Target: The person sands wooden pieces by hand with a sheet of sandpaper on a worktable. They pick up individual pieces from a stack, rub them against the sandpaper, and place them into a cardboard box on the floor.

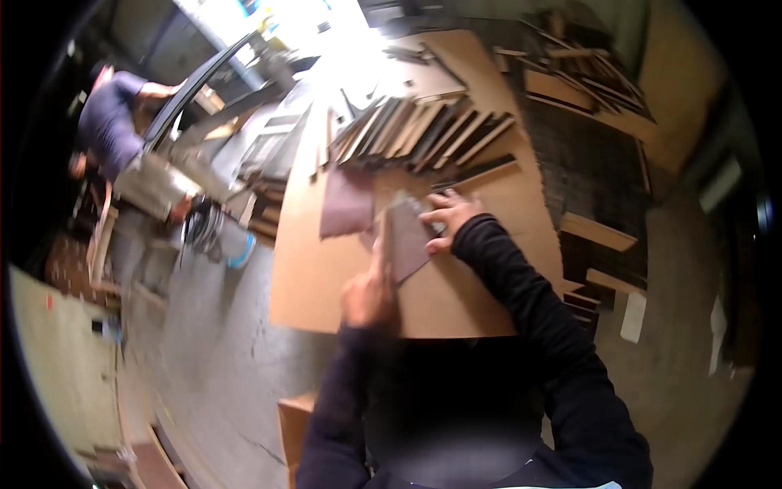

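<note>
On a cardboard-covered table [314,281] lies a purplish-brown sheet [412,259], perhaps sandpaper, between my hands. My left hand [371,292], blurred by motion, appears closed around a narrow light wooden strip [385,236] standing along the sheet's left side. Bent and spread, the fingers of my right hand [452,220] press at the sheet's right edge. A pale greyish piece [405,200] lies by its fingertips, too blurred to name. Another purplish-brown sheet [346,204] rests farther left. Beyond my hands, a leaning row of dark-faced wooden strips [415,130] spans the table.
One loose dark strip [481,173] lies just past my right hand. Stacked boards and offcuts [599,228] stand along the table's right side. At the far left a person [118,122] bends over a long dark frame [191,85]. A cardboard box [295,424] is near my left forearm.
</note>
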Available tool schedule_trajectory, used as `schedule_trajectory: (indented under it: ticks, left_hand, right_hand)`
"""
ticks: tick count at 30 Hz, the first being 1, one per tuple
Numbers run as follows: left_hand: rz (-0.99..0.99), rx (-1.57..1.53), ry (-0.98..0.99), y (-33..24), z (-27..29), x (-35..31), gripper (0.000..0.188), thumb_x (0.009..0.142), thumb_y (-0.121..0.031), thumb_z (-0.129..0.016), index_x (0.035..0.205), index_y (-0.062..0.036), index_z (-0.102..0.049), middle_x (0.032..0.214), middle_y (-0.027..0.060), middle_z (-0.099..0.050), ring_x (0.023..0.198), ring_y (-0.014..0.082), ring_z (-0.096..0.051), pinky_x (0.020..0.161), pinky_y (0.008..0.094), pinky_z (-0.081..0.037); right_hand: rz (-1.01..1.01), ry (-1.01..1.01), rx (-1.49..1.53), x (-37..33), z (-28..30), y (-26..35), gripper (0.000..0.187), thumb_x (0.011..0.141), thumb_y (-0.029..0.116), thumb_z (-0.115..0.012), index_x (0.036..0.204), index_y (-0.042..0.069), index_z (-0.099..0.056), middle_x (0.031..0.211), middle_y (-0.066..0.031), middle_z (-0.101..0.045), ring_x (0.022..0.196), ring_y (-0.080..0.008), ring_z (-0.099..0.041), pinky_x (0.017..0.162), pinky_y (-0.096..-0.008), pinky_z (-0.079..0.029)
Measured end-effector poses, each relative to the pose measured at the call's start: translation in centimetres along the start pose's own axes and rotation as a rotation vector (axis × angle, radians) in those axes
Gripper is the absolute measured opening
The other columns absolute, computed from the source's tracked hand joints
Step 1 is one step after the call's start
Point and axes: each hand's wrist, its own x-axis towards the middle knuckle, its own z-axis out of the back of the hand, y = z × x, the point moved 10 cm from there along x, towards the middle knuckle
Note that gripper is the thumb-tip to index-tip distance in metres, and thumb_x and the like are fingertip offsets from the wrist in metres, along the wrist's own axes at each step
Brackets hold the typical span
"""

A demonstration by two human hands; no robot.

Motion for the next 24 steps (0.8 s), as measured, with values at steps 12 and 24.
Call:
schedule_trajectory:
  ticks: [12, 24]
  left_hand:
    - [-0.106, 0.223, -0.076, -1.0, -0.3, 2.6, 0.047, 0.081, -0.019, -0.05, 0.127, -0.0127, -0.042, 0.057, 0.0146, -0.057, 0.05, 0.0293, -0.057, 0.047, 0.0415, -0.045]
    - [-0.116, 0.21, -0.124, -0.9, -0.1, 2.9, 0.047, 0.082, -0.019, -0.047, 0.128, -0.0126, -0.04, 0.054, 0.0159, -0.053, 0.048, 0.0327, -0.055, 0.048, 0.0428, -0.045]
  right_hand:
    - [-0.049, 0.059, 0.009, -0.8, 0.0, 1.4, 0.057, 0.069, 0.043, -0.066, 0.121, 0.029, -0.048, 0.141, -0.0038, -0.024, 0.131, -0.0236, -0.02, 0.102, -0.0579, -0.015]
    - [-0.079, 0.159, -0.003, -0.4, -0.4, 1.8, 0.061, 0.067, 0.045, -0.066, 0.123, 0.029, -0.047, 0.143, -0.0042, -0.019, 0.132, -0.0237, -0.015, 0.102, -0.0591, -0.012]
